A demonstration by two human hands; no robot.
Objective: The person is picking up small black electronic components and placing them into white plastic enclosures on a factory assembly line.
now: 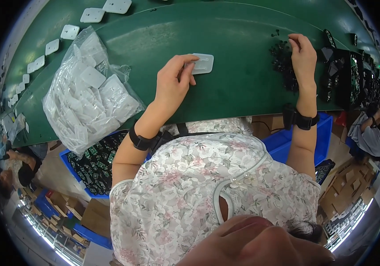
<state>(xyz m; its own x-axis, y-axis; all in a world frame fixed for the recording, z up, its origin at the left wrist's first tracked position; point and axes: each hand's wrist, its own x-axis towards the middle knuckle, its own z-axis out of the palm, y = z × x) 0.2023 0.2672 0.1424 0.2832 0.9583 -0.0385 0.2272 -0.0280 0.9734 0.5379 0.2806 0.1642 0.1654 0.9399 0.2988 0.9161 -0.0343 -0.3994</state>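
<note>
On the green table in front of me lies a small white plastic cover (pixel 205 66), rounded at its corners and with raised detail on its upper face. My left hand (pixel 172 80) is at the cover's left edge, its fingers bent and closed on that side. To the right, my right hand (pixel 304 57) is beside a loose pile of small black parts (pixel 282 66). Its thumb and fingertips come together at the pile's far end. Whatever is between those fingertips is too small to make out.
A clear plastic bag full of white covers (pixel 88 97) sits at the left. A line of white covers (pixel 69 32) curves along the far left. Dark parts (pixel 354 75) are heaped at the right. Below the table are blue bins (pixel 88 191), one holding green circuit boards (pixel 95 162).
</note>
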